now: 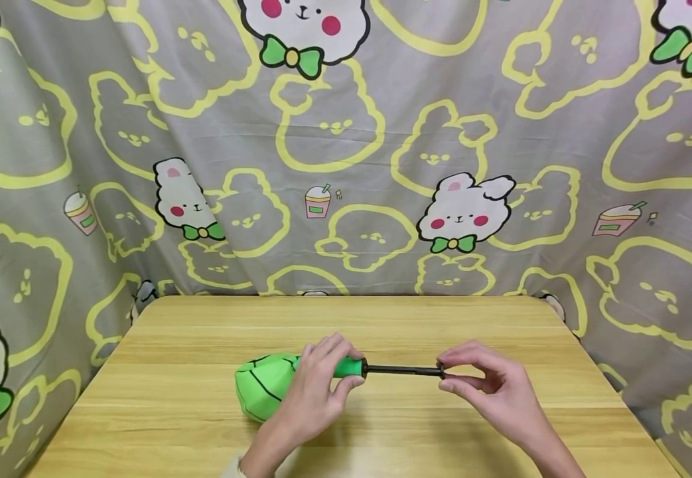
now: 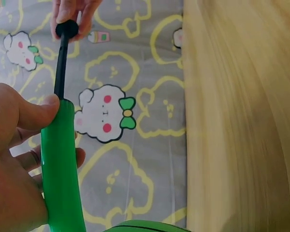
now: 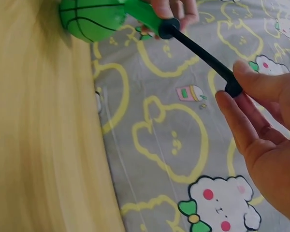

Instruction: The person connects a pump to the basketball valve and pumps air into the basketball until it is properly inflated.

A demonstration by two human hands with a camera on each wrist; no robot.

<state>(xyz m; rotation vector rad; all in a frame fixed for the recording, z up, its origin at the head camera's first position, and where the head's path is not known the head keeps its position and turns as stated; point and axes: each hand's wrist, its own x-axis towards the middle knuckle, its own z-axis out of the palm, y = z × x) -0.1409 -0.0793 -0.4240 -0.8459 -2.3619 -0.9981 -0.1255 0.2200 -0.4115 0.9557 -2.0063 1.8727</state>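
A green ball (image 1: 259,390) with black lines lies on the table, its surface creased and uneven in the head view. Joined to it, or touching it, is a hand pump (image 2: 63,164) with a green barrel; the joint itself is hidden behind my left hand (image 1: 317,388). That hand grips the barrel, thumb near its black collar. The thin black plunger rod (image 1: 402,370) is drawn well out to the right. At its far end, my right hand (image 1: 497,382) pinches the round black knob (image 3: 233,89) between thumb and fingers.
The wooden table (image 1: 202,325) carries the ball, with its far edge close to a grey curtain (image 1: 369,166) printed with cartoon rabbits. The curtain also hangs along both sides.
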